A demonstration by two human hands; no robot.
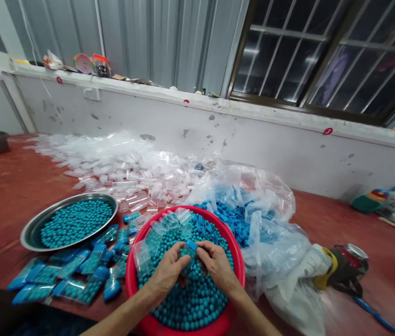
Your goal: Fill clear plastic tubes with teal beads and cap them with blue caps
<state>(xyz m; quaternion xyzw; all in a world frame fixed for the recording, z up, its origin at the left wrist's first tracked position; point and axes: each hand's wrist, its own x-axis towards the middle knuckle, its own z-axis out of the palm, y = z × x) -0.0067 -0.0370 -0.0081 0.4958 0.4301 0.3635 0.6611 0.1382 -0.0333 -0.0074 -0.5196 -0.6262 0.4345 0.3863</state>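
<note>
My left hand (165, 270) is closed around a small clear plastic container (185, 252) of teal beads, mostly hidden by the fingers. A blue cap (192, 245) sits at its top end, pinched by my right hand (214, 265). Whether the cap is fully seated I cannot tell. Both hands are above a red basin (240, 268) filled with teal beads (186, 310). Several clear containers (165, 225) lie on the beads at the basin's back left, and loose blue caps (206, 228) at its back right.
Left of the basin lie capped, bead-filled containers (94, 259) and a metal tray (27, 240) of beads. Clear containers (137, 175) are heaped behind. At right, a plastic bag (274, 238) holds blue caps (232, 217), with a tape dispenser (341, 268) beyond. A wall (271, 149) bounds the back.
</note>
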